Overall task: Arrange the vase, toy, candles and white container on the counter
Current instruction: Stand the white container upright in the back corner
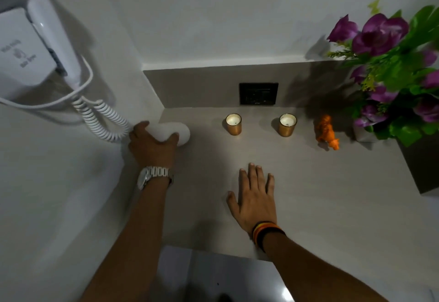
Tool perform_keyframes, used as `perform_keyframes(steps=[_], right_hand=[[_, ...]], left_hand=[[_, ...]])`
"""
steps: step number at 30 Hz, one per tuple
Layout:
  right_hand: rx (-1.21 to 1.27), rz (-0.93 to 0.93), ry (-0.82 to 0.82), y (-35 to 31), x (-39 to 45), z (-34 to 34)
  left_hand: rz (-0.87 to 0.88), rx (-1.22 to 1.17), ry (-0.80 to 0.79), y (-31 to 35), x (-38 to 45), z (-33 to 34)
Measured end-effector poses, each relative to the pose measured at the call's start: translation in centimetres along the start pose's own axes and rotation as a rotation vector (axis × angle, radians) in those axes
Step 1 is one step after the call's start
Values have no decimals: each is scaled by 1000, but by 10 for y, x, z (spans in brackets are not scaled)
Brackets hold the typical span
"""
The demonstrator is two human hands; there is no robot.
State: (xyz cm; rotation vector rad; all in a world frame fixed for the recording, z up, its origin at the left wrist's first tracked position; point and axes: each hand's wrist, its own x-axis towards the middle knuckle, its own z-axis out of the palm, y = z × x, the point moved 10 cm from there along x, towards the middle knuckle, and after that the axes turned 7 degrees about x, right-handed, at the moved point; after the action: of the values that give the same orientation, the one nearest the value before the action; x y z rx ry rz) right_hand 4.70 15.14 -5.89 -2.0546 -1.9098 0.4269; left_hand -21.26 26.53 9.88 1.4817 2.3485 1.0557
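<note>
At counter's (297, 194) back-left corner, left hand (152, 146) grips white container (177, 133), right hand (255, 197) flat & empty; next: seat container w/ candles' (234, 124) row.

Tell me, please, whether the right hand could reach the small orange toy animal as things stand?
Probably yes. The right hand lies flat and empty on the grey counter, and bare surface runs from it to the orange toy animal.

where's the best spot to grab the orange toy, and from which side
Probably pinch the orange toy across its narrow body, coming down from above. It stands free on the counter, its length running toward the camera, with the vase close on its right. The open right hand, flat on the counter, is nearer; the left hand holds the white container.
</note>
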Motion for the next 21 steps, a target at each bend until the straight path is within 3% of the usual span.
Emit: perform_keyframes(steps=[9, 15, 21], right_hand=[[-3, 8, 45, 0, 34, 2], [-2, 12, 43, 1, 35, 5], [-2, 13, 43, 3, 35, 7]], left_hand=[[-90, -320, 87, 5, 42, 58], [-235, -279, -41, -37, 33, 111], [-307, -344, -24, -45, 42, 133]])
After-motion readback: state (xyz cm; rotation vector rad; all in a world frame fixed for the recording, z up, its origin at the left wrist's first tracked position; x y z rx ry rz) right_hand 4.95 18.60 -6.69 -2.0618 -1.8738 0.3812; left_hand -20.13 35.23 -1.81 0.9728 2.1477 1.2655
